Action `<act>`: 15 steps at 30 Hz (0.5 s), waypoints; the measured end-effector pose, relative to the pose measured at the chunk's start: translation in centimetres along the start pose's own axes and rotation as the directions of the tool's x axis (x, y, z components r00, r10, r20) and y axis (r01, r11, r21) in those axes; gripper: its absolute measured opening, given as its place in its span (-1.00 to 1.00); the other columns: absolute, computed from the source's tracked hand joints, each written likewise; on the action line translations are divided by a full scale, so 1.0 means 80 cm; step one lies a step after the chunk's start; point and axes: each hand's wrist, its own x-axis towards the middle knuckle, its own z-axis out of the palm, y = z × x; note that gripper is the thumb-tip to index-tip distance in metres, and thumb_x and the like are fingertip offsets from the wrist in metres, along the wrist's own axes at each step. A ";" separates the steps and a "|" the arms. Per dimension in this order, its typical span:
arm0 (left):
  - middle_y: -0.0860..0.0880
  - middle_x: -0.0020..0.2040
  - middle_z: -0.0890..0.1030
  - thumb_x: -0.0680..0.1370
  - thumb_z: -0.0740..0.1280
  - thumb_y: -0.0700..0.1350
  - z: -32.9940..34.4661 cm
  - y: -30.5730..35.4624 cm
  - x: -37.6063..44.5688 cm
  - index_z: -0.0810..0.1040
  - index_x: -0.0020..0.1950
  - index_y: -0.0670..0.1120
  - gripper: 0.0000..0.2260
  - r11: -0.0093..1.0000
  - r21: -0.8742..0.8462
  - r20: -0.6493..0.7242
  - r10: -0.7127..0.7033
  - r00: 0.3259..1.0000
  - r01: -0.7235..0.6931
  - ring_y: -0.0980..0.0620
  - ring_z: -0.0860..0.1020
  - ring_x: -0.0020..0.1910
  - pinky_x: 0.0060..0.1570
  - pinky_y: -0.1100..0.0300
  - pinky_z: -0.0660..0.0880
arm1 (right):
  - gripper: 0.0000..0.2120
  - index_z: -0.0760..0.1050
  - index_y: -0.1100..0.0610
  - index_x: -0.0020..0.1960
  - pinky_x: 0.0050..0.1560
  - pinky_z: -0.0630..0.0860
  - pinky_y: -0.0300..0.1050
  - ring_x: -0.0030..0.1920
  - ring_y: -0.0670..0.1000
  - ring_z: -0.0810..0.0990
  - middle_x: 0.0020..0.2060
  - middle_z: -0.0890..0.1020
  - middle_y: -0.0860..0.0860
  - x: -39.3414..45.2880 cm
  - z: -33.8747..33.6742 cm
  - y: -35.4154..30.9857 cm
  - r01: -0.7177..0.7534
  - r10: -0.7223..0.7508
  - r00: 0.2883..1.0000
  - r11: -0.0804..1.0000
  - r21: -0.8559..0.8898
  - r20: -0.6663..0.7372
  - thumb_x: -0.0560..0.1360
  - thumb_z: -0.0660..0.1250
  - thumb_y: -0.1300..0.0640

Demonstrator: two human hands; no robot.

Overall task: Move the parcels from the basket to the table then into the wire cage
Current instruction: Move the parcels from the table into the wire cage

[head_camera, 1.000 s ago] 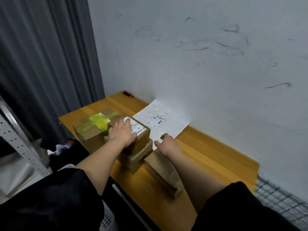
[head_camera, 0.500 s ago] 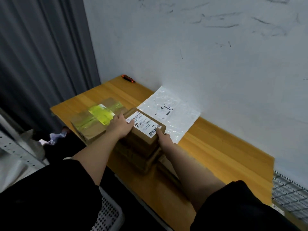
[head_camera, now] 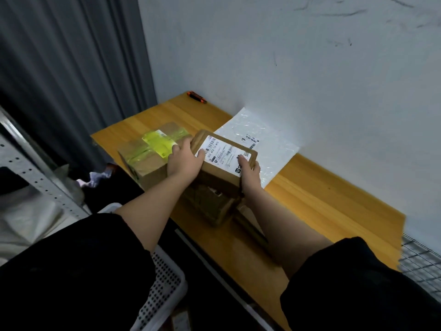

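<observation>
You hold the labelled brown parcel (head_camera: 223, 161) between both hands: your left hand (head_camera: 185, 161) grips its left end, thumb on the white label, and your right hand (head_camera: 250, 174) grips its right end, thumb curled over the top. The parcel sits above a second brown box (head_camera: 210, 206) on the wooden table (head_camera: 322, 201) (whether it touches that box, you cannot tell). Just left stands a parcel with yellow-green tape (head_camera: 148, 154). A white bubble mailer (head_camera: 265, 144) lies behind, against the wall. The perforated white basket (head_camera: 167, 290) shows below, the wire cage (head_camera: 422, 263) at far right.
</observation>
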 end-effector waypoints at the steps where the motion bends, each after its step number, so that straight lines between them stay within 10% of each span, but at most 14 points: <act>1: -0.16 0.33 0.37 0.56 0.19 0.17 -0.001 0.001 -0.010 0.24 0.47 0.08 -0.50 1.000 -0.024 0.000 -0.015 1.000 0.015 -0.22 0.43 0.24 0.21 -0.03 0.42 | -0.01 0.01 -0.20 0.53 0.33 0.37 0.25 0.35 0.23 0.39 0.44 0.32 0.07 -0.004 -0.006 0.002 0.012 -0.012 1.000 1.000 -0.018 0.015 0.19 0.23 -0.46; 15: -0.18 0.40 0.34 0.54 0.15 0.24 0.020 0.022 -0.245 0.33 0.45 -0.04 -0.44 0.959 -0.168 -0.061 -0.242 0.968 0.229 -0.21 0.35 0.35 0.32 0.02 0.32 | -0.27 0.13 -0.04 0.46 0.27 0.43 0.17 0.21 0.17 0.47 0.26 0.47 0.10 -0.125 -0.174 0.065 0.037 -0.018 0.988 0.992 -0.123 0.155 0.43 0.24 -0.36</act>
